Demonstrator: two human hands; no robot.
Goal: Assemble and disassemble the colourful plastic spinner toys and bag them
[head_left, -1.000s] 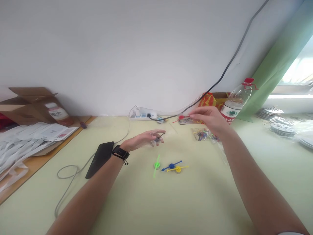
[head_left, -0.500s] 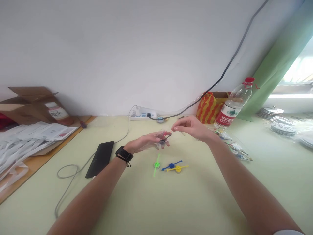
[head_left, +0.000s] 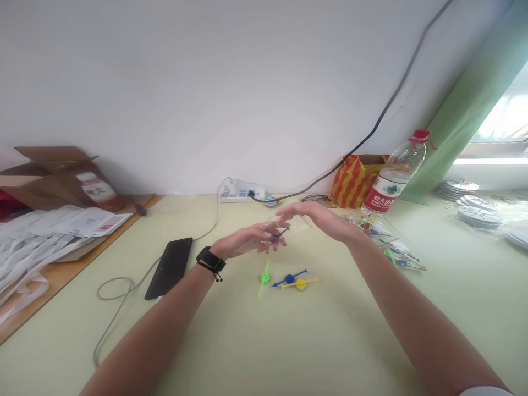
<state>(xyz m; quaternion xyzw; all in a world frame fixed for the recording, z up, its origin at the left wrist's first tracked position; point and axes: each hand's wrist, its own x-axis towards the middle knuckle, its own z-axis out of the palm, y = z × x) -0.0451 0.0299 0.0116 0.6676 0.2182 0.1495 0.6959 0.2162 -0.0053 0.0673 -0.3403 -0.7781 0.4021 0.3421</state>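
Observation:
My left hand [head_left: 256,237] is closed around a small clear plastic bag [head_left: 270,237]. A black arrow spinner [head_left: 282,232] shows through the film, with a hint of red beside it. My right hand [head_left: 315,215] is over the bag's right side, its fingers stretched out toward the left and no object visible in them. Whether its fingertips touch the film is unclear. On the table just below the hands lie a green arrow spinner [head_left: 264,278], a blue one [head_left: 290,279] and a yellow one [head_left: 301,284]; the blue and yellow ones overlap.
Filled clear bags [head_left: 398,254] lie right of my right hand, before a large water bottle [head_left: 385,190] and a striped bag [head_left: 347,181]. A black phone [head_left: 169,268], a power strip [head_left: 241,193], white packets [head_left: 70,225] and stacked silver discs [head_left: 478,216] surround the work area.
My right hand has moved slightly left and its pinch has loosened. The red spinner it held at the bag has gone down into the bag. My left hand has stayed nearly still.

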